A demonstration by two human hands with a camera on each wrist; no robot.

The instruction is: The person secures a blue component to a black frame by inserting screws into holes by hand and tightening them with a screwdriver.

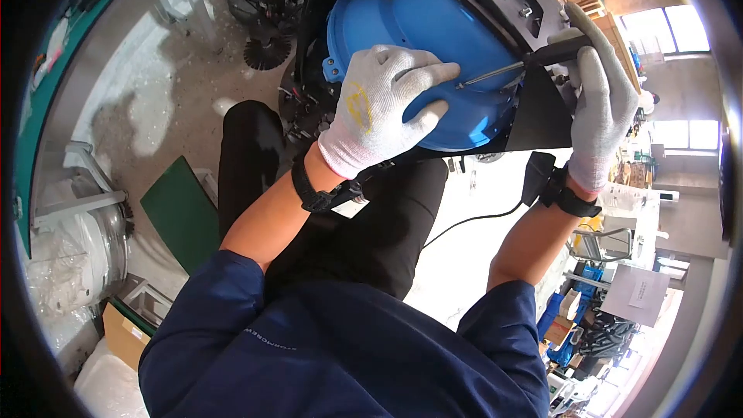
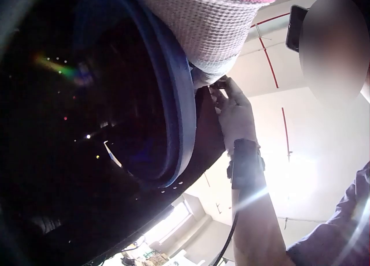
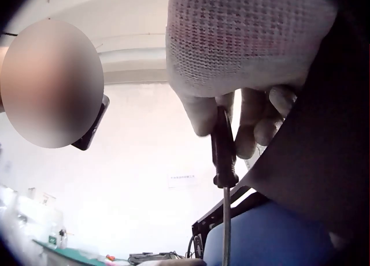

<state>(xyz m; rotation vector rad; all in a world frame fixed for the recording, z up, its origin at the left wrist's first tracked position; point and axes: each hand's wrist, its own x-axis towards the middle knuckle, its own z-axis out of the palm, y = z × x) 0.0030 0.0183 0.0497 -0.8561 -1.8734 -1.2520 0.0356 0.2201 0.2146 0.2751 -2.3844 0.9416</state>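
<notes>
A blue rounded shell [image 1: 418,27] sits in a black frame [image 1: 542,112] in front of the person. The gloved left hand [image 1: 383,104] lies over the shell, its thumb and index finger extended and apart. In the gloved right hand [image 1: 600,97] is a screwdriver [image 1: 559,52], gripped by its black handle. Its metal shaft points left across the shell, the tip at a small spot on the blue surface. The right wrist view shows thumb and fingers around the screwdriver handle [image 3: 223,144], above the blue shell [image 3: 266,234].
A round black brush [image 1: 267,52] and machine parts stand beyond the shell. Below left are a green panel [image 1: 182,213] and a cardboard box [image 1: 125,333]. A black cable [image 1: 472,219] runs from the right wrist. Shelves and goods fill the far right.
</notes>
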